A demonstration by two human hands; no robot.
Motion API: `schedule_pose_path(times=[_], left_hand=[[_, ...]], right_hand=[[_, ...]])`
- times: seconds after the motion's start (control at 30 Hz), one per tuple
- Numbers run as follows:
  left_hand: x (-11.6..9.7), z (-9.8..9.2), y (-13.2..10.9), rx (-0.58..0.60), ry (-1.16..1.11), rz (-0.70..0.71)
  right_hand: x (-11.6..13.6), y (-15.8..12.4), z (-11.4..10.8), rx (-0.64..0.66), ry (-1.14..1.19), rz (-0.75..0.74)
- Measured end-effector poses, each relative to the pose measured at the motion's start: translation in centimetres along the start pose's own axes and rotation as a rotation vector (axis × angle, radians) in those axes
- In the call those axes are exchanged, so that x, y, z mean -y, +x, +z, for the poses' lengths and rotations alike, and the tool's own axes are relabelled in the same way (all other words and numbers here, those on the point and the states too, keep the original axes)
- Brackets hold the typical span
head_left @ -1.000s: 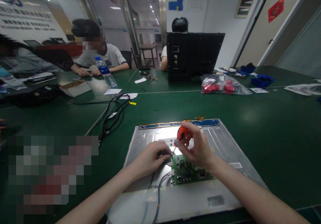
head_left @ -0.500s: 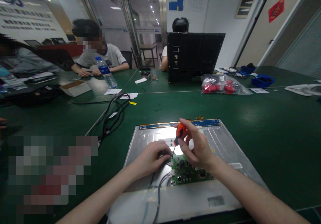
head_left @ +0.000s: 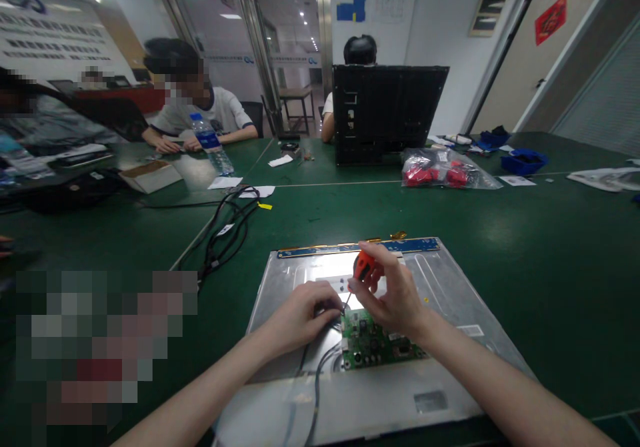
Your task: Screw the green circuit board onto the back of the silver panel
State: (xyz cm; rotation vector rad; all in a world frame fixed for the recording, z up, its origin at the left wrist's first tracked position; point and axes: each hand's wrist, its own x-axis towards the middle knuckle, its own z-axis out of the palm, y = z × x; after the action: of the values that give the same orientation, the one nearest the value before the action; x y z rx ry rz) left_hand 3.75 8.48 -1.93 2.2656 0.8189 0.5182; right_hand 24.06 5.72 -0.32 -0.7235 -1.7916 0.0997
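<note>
A silver metal monitor back panel (head_left: 445, 287) lies flat on the green table in front of me. A small green circuit board (head_left: 375, 343) sits on its near middle, with grey cables (head_left: 315, 373) running off toward me. My right hand (head_left: 395, 297) is closed round an orange-handled screwdriver (head_left: 363, 265), its tip down at the board's far left corner. My left hand (head_left: 300, 313) rests beside that corner, fingers curled and pinched near the screwdriver tip; what they hold is hidden.
A bundle of black cables (head_left: 225, 230) lies to the left. A black monitor (head_left: 387, 113) stands upright at the back, a plastic bag with red parts (head_left: 440, 170) beside it. People sit across the table by a water bottle (head_left: 210, 143) and a cardboard box (head_left: 150, 175). Blue bins (head_left: 523, 161) stand far right.
My right hand has shifted slightly around the screwdriver handle, which stays at the same spot. My left hand has not moved.
</note>
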Motion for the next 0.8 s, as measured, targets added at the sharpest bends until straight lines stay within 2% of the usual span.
schedule_pose_path(times=[0.53, 0.8], left_hand=[[-0.12, 0.0, -0.07, 0.016, 0.025, -0.001], [-0.46, -0.14, -0.01, 0.015, 0.022, -0.011]], right_hand=[[-0.04, -0.36, -0.21, 0.073, 0.11, 0.048], [0.07, -0.19, -0.1, 0.04, 0.05, 0.042]])
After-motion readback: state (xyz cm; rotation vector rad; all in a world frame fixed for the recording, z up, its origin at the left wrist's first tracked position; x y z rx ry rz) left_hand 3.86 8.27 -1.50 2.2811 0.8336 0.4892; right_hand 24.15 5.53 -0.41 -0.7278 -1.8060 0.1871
